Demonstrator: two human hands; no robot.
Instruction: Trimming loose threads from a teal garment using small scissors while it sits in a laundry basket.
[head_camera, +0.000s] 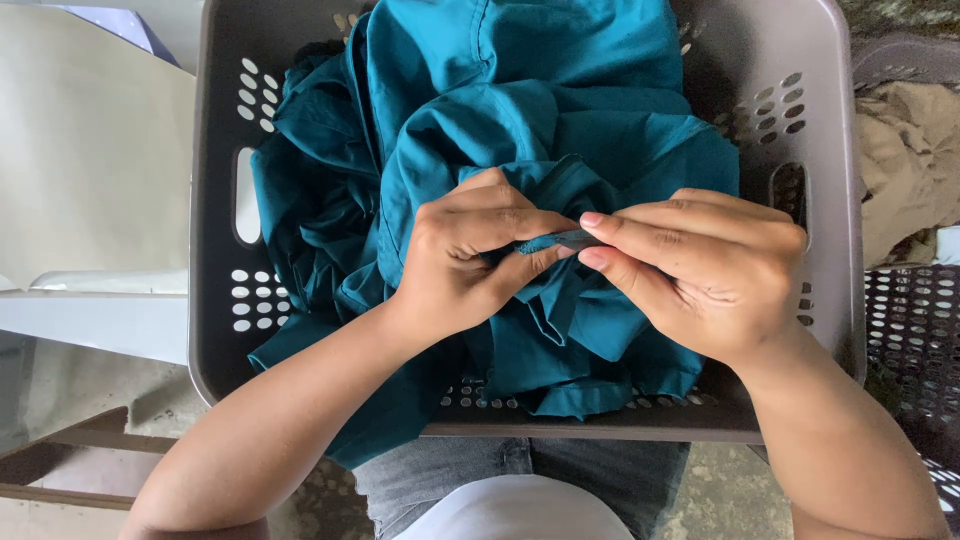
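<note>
Nearest the camera we see a white top (515, 510) and grey jeans (520, 475); the basket (830, 130) rests on the lap w/ its near rim just above the jeans.

Both forearms come in from the bottom corners and meet over the basket's middle.

L hand (465, 255): fingers curled, thumb and fingers pinching a thin rolled edge of the teal cloth (540, 100). Knuckles face up.

R hand (700, 270): thumb and forefinger pressed together on the same edge, just beside the L hand's fingertips. Other fingers are folded below; we cannot tell what they touch.

The pinched edge runs approx. level between the two hands, taut over a short span.

Cloth: a crumpled teal heap filling most of the basket. One fold spills over the near rim at the L side and hangs toward the jeans. A seam shows near the far end.

Basket: grey plastic, rounded corners, perforated walls, one slot handle per side.

L of the basket: a pale flat surface (90, 150). R of the basket: a tan cloth (910, 160) and a dark perforated panel (915, 330). Ground beyond is rough and grey.
</note>
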